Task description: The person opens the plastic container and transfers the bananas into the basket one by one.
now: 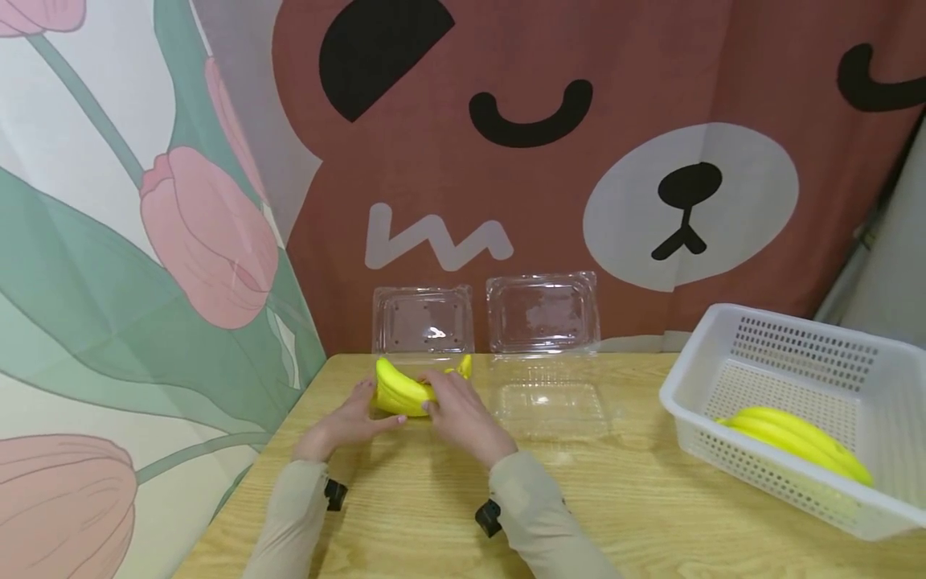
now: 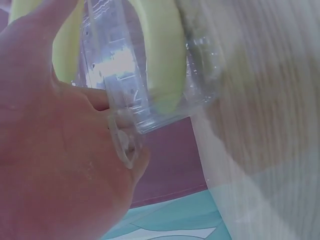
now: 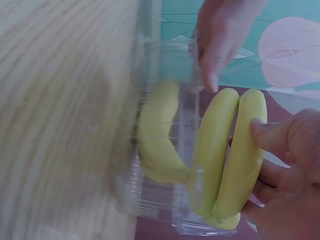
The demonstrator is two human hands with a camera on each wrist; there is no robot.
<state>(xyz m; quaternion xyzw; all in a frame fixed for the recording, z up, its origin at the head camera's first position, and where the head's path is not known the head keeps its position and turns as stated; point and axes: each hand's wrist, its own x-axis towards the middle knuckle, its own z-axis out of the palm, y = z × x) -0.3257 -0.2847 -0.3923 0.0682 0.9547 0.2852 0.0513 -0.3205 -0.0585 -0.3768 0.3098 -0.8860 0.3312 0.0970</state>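
My right hand [image 1: 463, 414] grips a bunch of yellow bananas [image 1: 401, 392] over the left clear plastic box. In the right wrist view, the thumb of the right hand [image 3: 295, 165] lies on one banana of the bunch [image 3: 242, 145], its fingers behind. Another banana [image 3: 157, 137] shows through the box wall [image 3: 170, 55]. At the box's left side, my left hand [image 1: 343, 422] holds the edge, thumb at the front. The left wrist view shows the fingers of the left hand [image 2: 75, 150] by the rim tab; some fingertips are hidden.
The left box's raised lid [image 1: 423, 322] leans by the patterned curtain. To its right stands a second open clear box [image 1: 550, 406] with its lid [image 1: 542, 314] up. A white perforated basket [image 1: 694, 426] with bananas [image 1: 799, 438] is on the wooden table's right side.
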